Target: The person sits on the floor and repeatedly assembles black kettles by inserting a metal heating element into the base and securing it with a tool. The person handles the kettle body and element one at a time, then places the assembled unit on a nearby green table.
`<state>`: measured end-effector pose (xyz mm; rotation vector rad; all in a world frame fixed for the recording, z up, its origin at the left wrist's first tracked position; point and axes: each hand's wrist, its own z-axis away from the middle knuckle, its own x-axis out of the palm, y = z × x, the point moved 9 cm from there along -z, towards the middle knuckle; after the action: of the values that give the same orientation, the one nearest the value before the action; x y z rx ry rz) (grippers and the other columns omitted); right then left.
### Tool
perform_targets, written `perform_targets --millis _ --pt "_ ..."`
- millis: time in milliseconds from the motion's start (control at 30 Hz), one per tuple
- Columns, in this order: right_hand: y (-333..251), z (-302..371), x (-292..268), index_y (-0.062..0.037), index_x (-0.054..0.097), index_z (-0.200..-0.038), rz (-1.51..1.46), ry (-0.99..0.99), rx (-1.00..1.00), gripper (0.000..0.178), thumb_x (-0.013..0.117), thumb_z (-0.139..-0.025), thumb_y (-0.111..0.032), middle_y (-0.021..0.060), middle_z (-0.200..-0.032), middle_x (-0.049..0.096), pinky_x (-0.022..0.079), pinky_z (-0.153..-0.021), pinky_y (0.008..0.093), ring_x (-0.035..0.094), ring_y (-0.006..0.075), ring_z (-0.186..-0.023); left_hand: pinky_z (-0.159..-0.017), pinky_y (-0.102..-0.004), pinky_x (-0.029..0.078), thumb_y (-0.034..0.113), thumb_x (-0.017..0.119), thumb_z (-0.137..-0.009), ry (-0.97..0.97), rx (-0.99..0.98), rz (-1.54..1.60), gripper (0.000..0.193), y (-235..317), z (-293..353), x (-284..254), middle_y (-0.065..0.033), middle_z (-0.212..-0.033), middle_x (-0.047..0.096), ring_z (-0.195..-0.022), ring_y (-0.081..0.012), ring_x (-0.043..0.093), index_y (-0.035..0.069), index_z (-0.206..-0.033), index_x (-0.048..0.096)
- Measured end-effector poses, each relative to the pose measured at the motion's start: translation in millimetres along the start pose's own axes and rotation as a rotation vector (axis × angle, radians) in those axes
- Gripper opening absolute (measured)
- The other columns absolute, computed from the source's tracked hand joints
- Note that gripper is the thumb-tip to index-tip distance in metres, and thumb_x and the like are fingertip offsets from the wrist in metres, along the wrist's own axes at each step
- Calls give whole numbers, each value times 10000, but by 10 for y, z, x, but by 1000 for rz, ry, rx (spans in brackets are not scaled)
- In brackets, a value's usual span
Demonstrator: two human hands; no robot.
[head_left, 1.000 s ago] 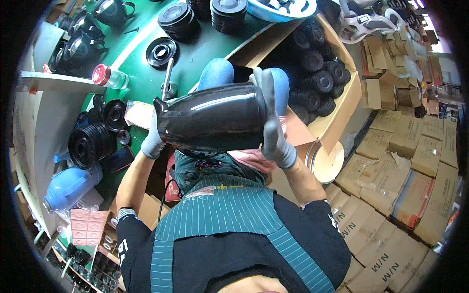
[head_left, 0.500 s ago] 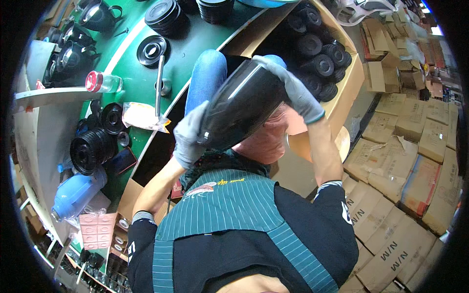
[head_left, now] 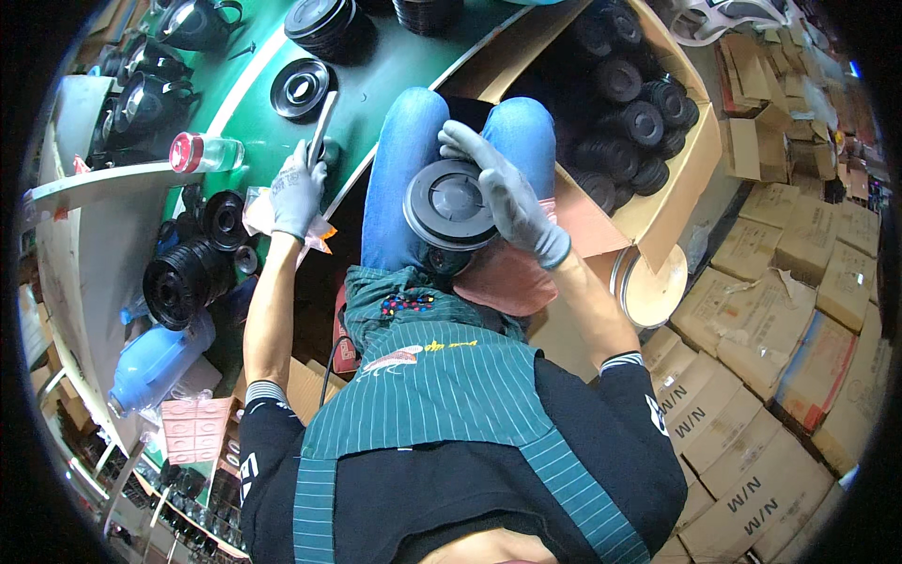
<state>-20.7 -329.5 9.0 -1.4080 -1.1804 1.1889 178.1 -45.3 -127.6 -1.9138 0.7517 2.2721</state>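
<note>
A glossy black vessel stands between my knees, its round grey-black end (head_left: 449, 202) facing up; whether this is a lid or a base I cannot tell. My right hand (head_left: 503, 193), in a grey glove, lies along its right edge with fingers stretched out. On the green table's near edge my gloved left hand (head_left: 299, 193) is closed round the lower part of a slim metal rod (head_left: 322, 127). Beyond the rod's tip sits a black ring-shaped lid (head_left: 301, 88). A plastic packet (head_left: 258, 214) lies partly under my left wrist.
An open carton (head_left: 691, 179) of black round parts stands at the right. Stacked black lids (head_left: 324, 28), a red-capped jar (head_left: 195, 152) and dark pots (head_left: 146, 103) occupy the table. A blue bottle (head_left: 155, 367) is at lower left. Cardboard boxes (head_left: 752, 395) cover the right side.
The black vessel has gone from lying tilted across both hands to upright between the knees. My left hand has left it and taken hold of the metal rod, which now leans more.
</note>
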Motion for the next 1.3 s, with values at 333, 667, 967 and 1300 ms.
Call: perform_targets --millis 333,667,967,1300 --pt "386 -126 -213 -61 207 -1706 -861 467 123 1057 344 -1017 -851 281 -1552 521 457 -1197 504 606 360 -1349 -673 -295 520 133 788 -980 -697 415 648 533 2238 229 -1058 -64 -971 707 -751 -87 557 66 -1487 638" --pt "756 -639 -65 -8 652 -1408 -480 165 238 411 548 -1138 -300 123 -1055 793 566 -925 289 720 139 -1002 -1178 -587 395 427 701 -977 -74 606 -158 792 2867 896 -1282 -296 -1482 557 -1398 -435 543 -35 -1563 434" --pt "431 -728 214 -72 704 -1260 108 -156 -127 303 632 -967 -94 124 -1202 752 571 -1000 385 730 289 -1151 -1291 -645 190 480 699 -987 -60 660 182 855 3197 1198 -1363 -268 -1606 444 -1559 -464 338 -38 -1606 416" --pt "561 -606 439 -20 708 -1290 -593 -251 236 330 636 -991 -140 137 -1186 766 614 -938 351 774 203 -1076 -1309 -634 160 404 701 -974 -138 673 363 864 3230 1414 -1339 -298 -1638 388 -1579 -497 294 -28 -1636 352"
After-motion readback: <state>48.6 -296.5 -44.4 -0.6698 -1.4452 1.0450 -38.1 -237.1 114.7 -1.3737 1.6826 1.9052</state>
